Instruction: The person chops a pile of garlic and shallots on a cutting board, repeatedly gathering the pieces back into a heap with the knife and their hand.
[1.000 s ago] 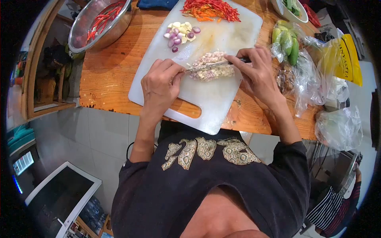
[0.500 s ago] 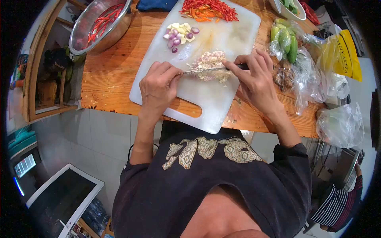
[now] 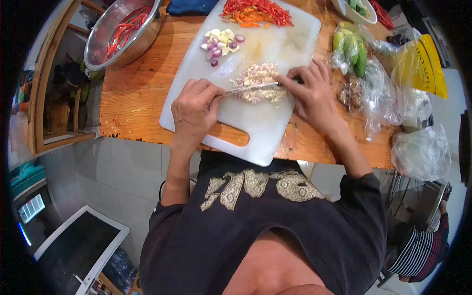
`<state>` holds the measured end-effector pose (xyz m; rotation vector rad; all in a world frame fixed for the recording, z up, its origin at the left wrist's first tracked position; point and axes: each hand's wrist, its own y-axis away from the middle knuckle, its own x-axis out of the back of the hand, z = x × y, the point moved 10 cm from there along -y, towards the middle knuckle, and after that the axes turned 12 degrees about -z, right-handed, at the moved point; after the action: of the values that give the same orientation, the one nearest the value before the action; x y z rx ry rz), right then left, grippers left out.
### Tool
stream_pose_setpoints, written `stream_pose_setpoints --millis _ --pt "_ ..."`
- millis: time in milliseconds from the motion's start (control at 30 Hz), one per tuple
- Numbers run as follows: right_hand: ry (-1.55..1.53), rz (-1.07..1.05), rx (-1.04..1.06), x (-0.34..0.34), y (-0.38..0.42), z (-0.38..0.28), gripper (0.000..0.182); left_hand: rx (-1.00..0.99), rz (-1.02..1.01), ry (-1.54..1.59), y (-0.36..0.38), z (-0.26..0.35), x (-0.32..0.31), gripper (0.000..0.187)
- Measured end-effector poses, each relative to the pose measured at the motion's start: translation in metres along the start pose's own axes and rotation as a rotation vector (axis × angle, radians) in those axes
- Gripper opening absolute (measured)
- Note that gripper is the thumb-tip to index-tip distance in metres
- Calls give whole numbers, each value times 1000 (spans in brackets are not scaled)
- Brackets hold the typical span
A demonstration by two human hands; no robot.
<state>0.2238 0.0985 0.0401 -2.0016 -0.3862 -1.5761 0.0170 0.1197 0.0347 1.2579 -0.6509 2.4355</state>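
A knife (image 3: 253, 87) lies across a heap of finely chopped shallots and garlic (image 3: 260, 76) on the white cutting board (image 3: 196, 115). My right hand (image 3: 309, 91) is closed around its dark handle, index finger along the blade. At the other end, my left hand (image 3: 195, 105) pinches the tip of the blade. Farther up the board sit whole peeled shallots (image 3: 212, 49) with garlic cloves (image 3: 221, 38). Sliced red chilies (image 3: 258, 11) are piled at the board's far end.
A metal bowl (image 3: 91, 46) with red chilies stands at the left of the wooden table (image 3: 132, 105). On the right are bagged green vegetables (image 3: 351, 51), clear plastic bags (image 3: 381, 93), a yellow bag (image 3: 425, 66) and a white bowl (image 3: 371, 18). Another person's striped sleeve (image 3: 415, 253) shows lower right.
The knife has shifted slightly over the chopped heap, its handle end a little higher in view. Both hands keep their hold on it. The whole view has moved slightly.
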Motion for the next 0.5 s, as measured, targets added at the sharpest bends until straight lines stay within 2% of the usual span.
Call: stream_pose_setpoints --millis 67,267,300,433,500 --pt "46 35 53 18 -4 -11 51 10 11 -4 -2 -1 0 12" --pt "-37 -8 32 -2 -13 10 56 58 -18 29 -5 -6 -6 11" --pt "-24 29 68 12 -15 4 55 83 -42 32 -1 -8 -8 12" --pt "-96 -3 24 -10 -12 16 56 48 -8 5 -3 -4 -5 12" --pt "-33 54 66 11 -13 7 56 49 -23 10 -3 -6 -6 11"
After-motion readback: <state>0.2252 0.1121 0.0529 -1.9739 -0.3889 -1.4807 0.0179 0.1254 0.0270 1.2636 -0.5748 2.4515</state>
